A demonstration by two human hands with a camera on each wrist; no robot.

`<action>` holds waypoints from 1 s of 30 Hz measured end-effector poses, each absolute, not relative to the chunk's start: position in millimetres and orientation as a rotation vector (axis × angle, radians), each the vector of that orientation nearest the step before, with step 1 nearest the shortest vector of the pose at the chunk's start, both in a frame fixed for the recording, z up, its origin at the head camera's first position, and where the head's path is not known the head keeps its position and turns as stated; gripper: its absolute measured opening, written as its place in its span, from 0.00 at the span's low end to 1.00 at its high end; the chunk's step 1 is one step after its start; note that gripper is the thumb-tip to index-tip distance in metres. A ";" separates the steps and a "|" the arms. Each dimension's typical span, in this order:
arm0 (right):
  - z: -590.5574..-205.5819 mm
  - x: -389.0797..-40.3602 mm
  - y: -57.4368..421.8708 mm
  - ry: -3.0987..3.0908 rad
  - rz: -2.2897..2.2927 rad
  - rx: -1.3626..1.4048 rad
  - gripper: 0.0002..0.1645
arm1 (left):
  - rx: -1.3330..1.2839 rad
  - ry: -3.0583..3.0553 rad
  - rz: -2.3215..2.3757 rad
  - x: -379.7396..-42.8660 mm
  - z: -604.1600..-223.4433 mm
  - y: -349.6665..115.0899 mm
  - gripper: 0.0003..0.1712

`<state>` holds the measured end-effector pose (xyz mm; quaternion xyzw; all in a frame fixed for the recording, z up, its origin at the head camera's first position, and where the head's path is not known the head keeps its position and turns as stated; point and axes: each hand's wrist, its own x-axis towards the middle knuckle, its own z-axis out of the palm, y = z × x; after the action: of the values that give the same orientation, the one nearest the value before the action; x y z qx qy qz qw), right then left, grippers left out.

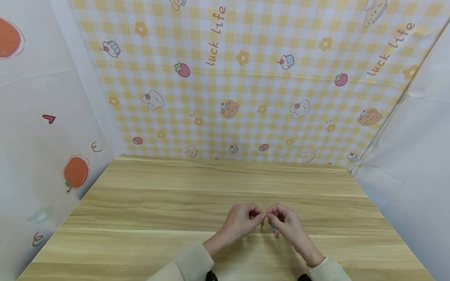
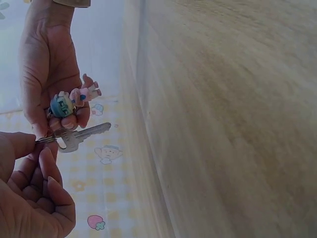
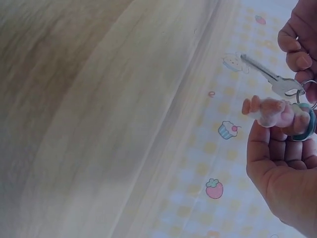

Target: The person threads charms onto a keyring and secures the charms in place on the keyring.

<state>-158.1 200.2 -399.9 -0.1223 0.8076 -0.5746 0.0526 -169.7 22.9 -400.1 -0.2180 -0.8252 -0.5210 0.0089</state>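
Note:
My left hand (image 1: pixel 242 219) and right hand (image 1: pixel 287 224) meet fingertip to fingertip above the table. The left thumb and forefinger pinch a thin metal key ring (image 3: pixel 310 85). At the same ring, the right hand pinches with its own thumb and forefinger; the exact contact is partly hidden. A silver key (image 2: pixel 84 136) hangs from the ring between the hands. Beside it dangles a small figurine charm (image 2: pixel 69 101), pink with a teal-blue head, close against the curled right fingers. From the head, the charm (image 1: pixel 275 231) shows only partly below the right hand.
The wood-grain table (image 1: pixel 158 210) spreads under both hands. A yellow checked cloth (image 1: pixel 253 86) with cartoon prints stands behind it. White sheets hang at the left (image 1: pixel 42 89) and right (image 1: pixel 415 156) sides.

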 end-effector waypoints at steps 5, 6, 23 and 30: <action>-401.5 -159.2 200.6 2.443 -1.752 -0.327 0.09 | -0.692 -2.548 -1.633 -169.1 -401.3 22.7 0.07; -401.6 -159.2 200.6 2.440 -1.756 -0.323 0.09 | -0.697 -2.544 -1.637 -169.2 -401.6 22.5 0.07; -401.1 -158.3 198.3 2.425 -1.760 -0.437 0.10 | -0.677 -2.563 -1.678 -169.4 -402.4 16.7 0.08; -399.1 -157.5 198.6 2.407 -1.754 -0.450 0.11 | -0.689 -2.563 -1.689 -169.2 -402.1 15.7 0.08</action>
<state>-157.5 198.6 -399.1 -0.1492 0.7975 -0.5810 0.0647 -169.2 15.7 -402.1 -0.2189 -0.8148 -0.5369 -0.0022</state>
